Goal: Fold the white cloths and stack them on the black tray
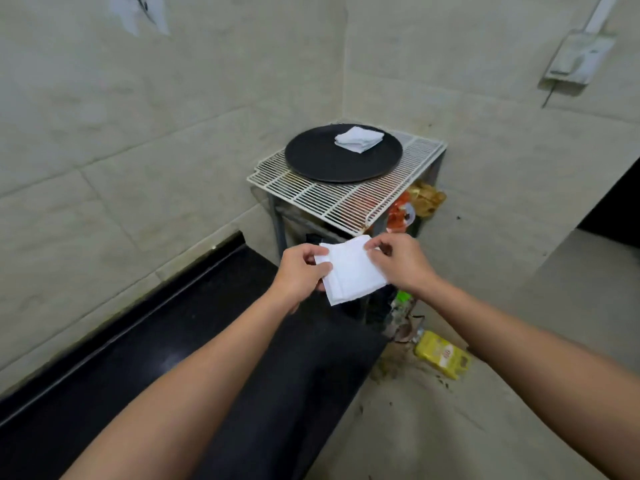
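Head view: left hand (300,271) and right hand (401,261) each keep a pinching grip on a white cloth (351,273) held in the air short of the black tray (322,161), which carries a folded cloth (359,139).

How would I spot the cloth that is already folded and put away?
Find the white wire rack in the corner, with the round black tray on top. The folded cloth lies on the tray's far right side, a small thick square, unlike the flatter cloth held in both hands.

Two white cloths (351,273), one black tray (318,161)
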### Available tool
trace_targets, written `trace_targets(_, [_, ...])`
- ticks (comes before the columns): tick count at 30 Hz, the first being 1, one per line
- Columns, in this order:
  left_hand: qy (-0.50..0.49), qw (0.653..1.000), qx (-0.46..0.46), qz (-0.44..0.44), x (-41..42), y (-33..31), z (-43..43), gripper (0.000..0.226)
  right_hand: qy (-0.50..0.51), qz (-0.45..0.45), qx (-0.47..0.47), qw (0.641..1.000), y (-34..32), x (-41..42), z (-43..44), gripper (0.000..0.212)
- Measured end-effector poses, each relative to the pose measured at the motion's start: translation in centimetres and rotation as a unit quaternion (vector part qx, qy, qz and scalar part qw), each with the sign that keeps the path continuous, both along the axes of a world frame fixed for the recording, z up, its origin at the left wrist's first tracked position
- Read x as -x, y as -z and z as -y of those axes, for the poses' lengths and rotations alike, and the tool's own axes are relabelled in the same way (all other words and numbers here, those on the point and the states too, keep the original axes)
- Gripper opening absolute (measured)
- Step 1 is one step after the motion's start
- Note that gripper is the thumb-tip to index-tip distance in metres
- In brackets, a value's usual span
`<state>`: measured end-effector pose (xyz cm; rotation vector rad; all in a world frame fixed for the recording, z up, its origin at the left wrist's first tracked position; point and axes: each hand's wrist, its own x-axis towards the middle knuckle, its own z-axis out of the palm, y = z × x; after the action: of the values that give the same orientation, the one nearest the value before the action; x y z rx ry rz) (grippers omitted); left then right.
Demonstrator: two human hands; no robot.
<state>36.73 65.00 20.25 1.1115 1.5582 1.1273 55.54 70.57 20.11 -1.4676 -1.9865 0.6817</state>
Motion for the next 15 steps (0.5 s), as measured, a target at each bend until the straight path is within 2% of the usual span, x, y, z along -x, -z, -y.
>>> trace_targets(8, [-0.052, 0.997, -0.043, -0.035, 0.2, -5.3, -12.2, 0.024, -0.049, 0.014, -0.053, 0.997, -4.9, 1.4, -13.8, 0.015])
trace_targets(15, [-0.134, 0.987, 0.012, -0.082, 0.7, -5.2, -22.7, 0.032, -0.134, 0.062, -0.048, 0.988, -4.5, 3.5, -26.3, 0.019])
